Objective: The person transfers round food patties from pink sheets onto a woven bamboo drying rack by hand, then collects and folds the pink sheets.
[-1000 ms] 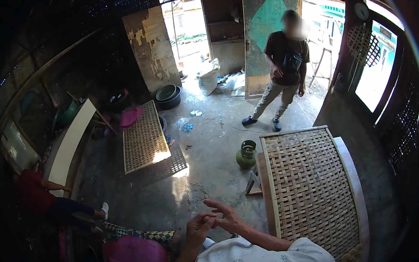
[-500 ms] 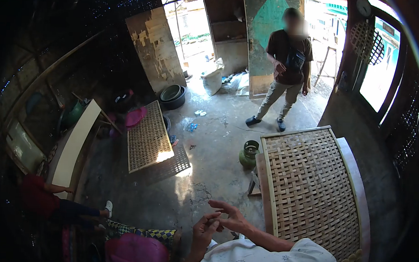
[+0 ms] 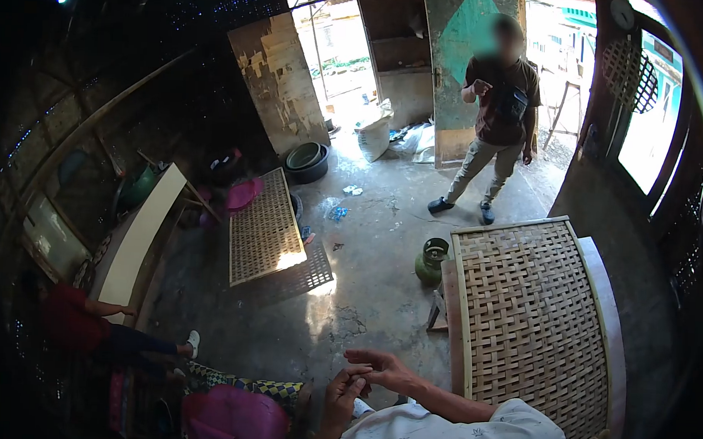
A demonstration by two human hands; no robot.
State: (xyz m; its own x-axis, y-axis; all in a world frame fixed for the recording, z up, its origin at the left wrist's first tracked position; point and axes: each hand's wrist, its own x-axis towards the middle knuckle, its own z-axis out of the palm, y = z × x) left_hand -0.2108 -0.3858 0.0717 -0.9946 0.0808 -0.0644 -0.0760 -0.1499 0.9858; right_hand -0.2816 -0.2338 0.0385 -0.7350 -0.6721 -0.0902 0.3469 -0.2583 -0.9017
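In front of my body at the bottom of the head view, my two hands touch each other. My left hand (image 3: 344, 388) is closed around some fingers of my right hand. From the right reaches my right hand (image 3: 387, 368), at least one finger stretched out towards the left, its other fingertips partly hidden by the left hand. No object shows between them. Close to my right forearm lies a woven bamboo panel (image 3: 526, 311) in a light wooden frame, on a table-like support.
A person (image 3: 502, 109) stands by the open doorway; another in a red top (image 3: 73, 314) sits at the left. A green gas cylinder (image 3: 431, 261) stands beside the panel. Further off are a second woven panel (image 3: 266, 236), dark basins (image 3: 305, 162) and a pink chair (image 3: 236, 418).
The view has swung slightly left, shifting the room rightwards. My hands have drawn closer together, the right one flatter over the left. The standing person's forearm has risen.
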